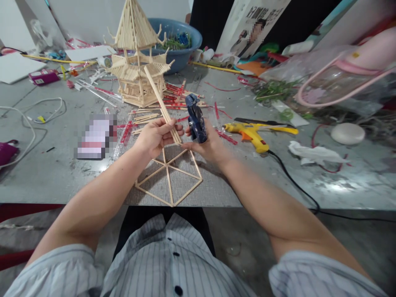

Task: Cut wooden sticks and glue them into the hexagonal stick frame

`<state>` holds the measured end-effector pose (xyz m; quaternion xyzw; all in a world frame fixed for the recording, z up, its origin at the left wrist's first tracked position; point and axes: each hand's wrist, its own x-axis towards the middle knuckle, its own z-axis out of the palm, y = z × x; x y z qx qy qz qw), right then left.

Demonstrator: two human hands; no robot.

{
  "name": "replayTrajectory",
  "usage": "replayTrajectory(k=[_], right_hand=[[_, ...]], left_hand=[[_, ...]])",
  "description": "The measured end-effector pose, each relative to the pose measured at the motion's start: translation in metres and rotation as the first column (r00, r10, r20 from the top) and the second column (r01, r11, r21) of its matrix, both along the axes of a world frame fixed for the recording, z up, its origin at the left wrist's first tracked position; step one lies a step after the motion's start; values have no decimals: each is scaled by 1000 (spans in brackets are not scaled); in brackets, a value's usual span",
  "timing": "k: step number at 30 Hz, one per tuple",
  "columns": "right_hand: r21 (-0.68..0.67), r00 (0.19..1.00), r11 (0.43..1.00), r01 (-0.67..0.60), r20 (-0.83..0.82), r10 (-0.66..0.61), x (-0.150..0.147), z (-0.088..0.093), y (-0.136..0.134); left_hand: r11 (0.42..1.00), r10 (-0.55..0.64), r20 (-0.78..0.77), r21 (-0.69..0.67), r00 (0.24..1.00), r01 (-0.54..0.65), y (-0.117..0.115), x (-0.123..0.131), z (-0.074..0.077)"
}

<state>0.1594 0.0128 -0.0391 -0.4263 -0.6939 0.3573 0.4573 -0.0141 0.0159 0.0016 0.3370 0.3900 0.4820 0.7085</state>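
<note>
My left hand (pixel 154 138) is closed around a bundle of long wooden sticks (pixel 159 101) that slant up and away toward the stick pagoda model (pixel 136 62). My right hand (pixel 206 144) grips a dark blue glue gun (pixel 195 117), its nozzle end close to the lower end of the sticks. Both hands hover just above a flat hexagonal frame of sticks (pixel 168 175) lying at the table's near edge.
A yellow and orange glue gun (pixel 255 134) with a black cord lies to the right. Red wrappers and loose sticks (pixel 173 93) litter the grey table (pixel 49 173). A blue basin (pixel 177 41), white cables (pixel 27 123), crumpled tissue (pixel 312 152) and plastic bags surround the work area.
</note>
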Motion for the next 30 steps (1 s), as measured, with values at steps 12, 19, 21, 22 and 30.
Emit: replayTrajectory(k=[12, 19, 21, 22, 30], right_hand=[[133, 999, 991, 28, 28, -32, 0, -10, 4], [97, 996, 993, 67, 51, -72, -3, -16, 5], [91, 996, 995, 45, 66, -51, -3, -16, 4], [91, 996, 995, 38, 77, -45, -2, -16, 5], [68, 954, 974, 217, 197, -227, 27, -23, 29]], left_hand=[[1000, 3, 5, 27, 1000, -3, -2, 4, -4], [998, -16, -39, 56, 999, 19, -1, 2, -7], [996, -25, -91, 83, 996, 32, 0, 0, -6], [994, -23, -126, 99, 992, 35, 2, -2, -5], [985, 20, -378, 165, 926, 46, 14, -24, 7]])
